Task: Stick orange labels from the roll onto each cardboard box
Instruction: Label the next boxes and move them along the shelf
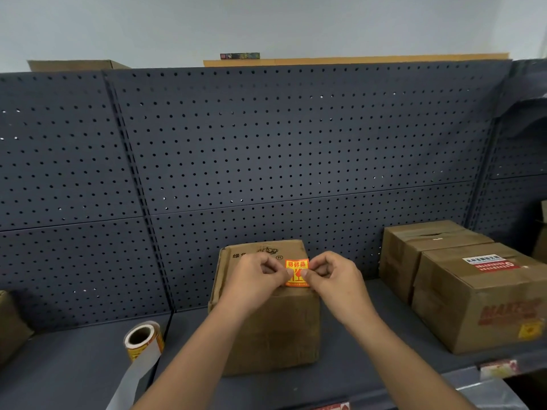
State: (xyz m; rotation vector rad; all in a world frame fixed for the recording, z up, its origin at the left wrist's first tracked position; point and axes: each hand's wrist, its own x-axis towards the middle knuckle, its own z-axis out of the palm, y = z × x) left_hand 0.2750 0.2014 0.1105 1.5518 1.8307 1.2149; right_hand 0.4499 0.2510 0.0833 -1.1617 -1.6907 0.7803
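- Orange label (297, 273) with red printed characters and a glass symbol sits over the top front edge of the middle cardboard box (268, 327), on the dark shelf (74, 359).
- Left hand (257, 278) pinches the label's left edge between thumb and forefinger, the other fingers curled in.
- Right hand (334, 276) pinches the label's right edge the same way, fingers curled; the two hands face each other across the label.
- Whether the label is already pressed flat on the cardboard cannot be told.
- Printed characters and a crown mark show on the box's top, behind the hands.
- Label roll (144, 340) lies on the shelf to the left of the box, well apart from it, its cardboard core facing the camera and a strip of grey backing paper (130, 383) trailing off the shelf's front edge.
- Two more cardboard boxes stand to the right: the nearer right box (485, 300) has a white-and-red sticker on top and a small orange-yellow label on its front; the taped box (414, 250) sits just behind it, against the dark blue pegboard (266, 143).
- Part of another box (11, 324) shows at the far left edge.
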